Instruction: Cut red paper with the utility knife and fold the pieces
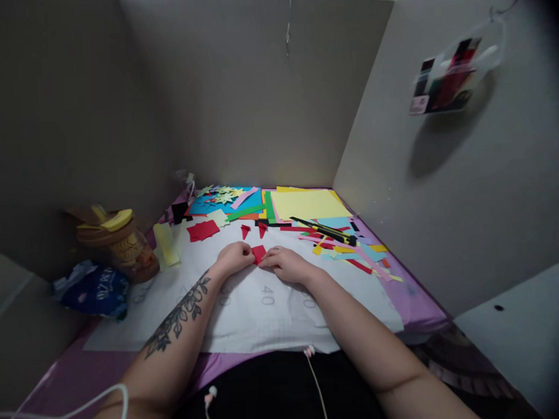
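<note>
Between my hands, a small red paper square lies on the white sheet. My left hand has its fingers curled together on the square's left edge. At its lower right edge, my right hand pinches the paper between thumb and fingers. Just beyond are two small folded red pieces, narrow at the bottom. A stack of red squares rests to the left of these pieces.
A black-and-yellow cutter lies among coloured paper strips at the right. Yellow sheets and a blue sheet with paper stars are at the back. A brown-lidded jar and a blue packet stand left.
</note>
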A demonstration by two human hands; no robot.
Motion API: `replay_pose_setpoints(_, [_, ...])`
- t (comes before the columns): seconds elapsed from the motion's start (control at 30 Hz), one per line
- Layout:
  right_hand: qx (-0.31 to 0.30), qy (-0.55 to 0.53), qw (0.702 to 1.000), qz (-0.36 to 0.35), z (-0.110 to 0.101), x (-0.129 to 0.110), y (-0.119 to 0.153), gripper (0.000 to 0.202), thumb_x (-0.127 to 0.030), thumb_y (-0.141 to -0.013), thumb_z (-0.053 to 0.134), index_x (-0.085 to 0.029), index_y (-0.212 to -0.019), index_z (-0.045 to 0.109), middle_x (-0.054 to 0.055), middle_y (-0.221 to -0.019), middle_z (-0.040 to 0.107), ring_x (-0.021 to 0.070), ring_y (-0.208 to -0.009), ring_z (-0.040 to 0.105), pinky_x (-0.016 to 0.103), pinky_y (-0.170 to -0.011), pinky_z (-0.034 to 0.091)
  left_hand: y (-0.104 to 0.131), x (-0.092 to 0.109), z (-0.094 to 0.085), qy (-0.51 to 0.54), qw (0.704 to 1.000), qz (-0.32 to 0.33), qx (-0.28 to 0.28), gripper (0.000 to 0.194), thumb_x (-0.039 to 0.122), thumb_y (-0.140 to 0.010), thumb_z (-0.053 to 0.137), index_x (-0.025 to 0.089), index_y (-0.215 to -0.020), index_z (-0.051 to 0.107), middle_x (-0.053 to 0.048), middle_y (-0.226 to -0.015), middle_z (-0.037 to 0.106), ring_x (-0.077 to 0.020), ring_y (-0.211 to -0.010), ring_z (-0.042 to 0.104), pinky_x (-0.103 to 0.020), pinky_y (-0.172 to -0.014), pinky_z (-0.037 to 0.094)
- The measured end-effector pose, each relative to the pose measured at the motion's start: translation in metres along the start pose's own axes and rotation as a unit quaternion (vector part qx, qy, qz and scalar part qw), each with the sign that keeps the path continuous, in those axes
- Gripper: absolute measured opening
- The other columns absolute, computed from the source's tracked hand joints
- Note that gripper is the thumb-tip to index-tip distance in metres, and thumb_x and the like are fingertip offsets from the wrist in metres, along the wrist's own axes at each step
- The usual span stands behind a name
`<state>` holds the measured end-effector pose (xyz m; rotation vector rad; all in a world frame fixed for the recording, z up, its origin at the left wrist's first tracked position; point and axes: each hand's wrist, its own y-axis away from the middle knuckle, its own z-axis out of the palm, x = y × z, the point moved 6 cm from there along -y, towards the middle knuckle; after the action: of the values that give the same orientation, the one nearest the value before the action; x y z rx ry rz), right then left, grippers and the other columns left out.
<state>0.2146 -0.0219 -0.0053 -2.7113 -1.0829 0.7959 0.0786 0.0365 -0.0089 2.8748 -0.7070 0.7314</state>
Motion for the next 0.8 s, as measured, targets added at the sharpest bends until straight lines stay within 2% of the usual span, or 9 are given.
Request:
replay_pose_setpoints(0.5, [-0.007,0.025,1.000,-0.006,0.001,-0.007,-0.002,0.040,-0.001,-0.076,0.048,-0.021,-0.105,0.067,0.006,-0.105,0.063,0.0197,-0.099,0.052,0.034,-0.089,0.042,0.000,0.002,0.001,-0.014,1.000,-0.025,-0.003,0.020,0.032,-0.068,0.051,0.019,-0.069,0.066,-0.001,-0.068,0.065,-0.0155,-0.060,0.054,-0.025,-0.050,0.030])
replay_pose_setpoints(0.8, [0.006,0.047,0.999,-0.016,0.002,-0.010,-0.003,0.029,-0.016,-0.087,0.049,-0.022,-0.108,0.066,0.007,-0.104,0.062,0.0200,-0.098,0.051,0.035,-0.088,0.042,0.000,0.006,0.000,-0.026,0.999,-0.035,0.005,0.018,0.031,-0.069,0.052,0.019,-0.069,0.065,-0.003,-0.069,0.065,-0.0165,-0.062,0.055,-0.025,-0.051,0.030])
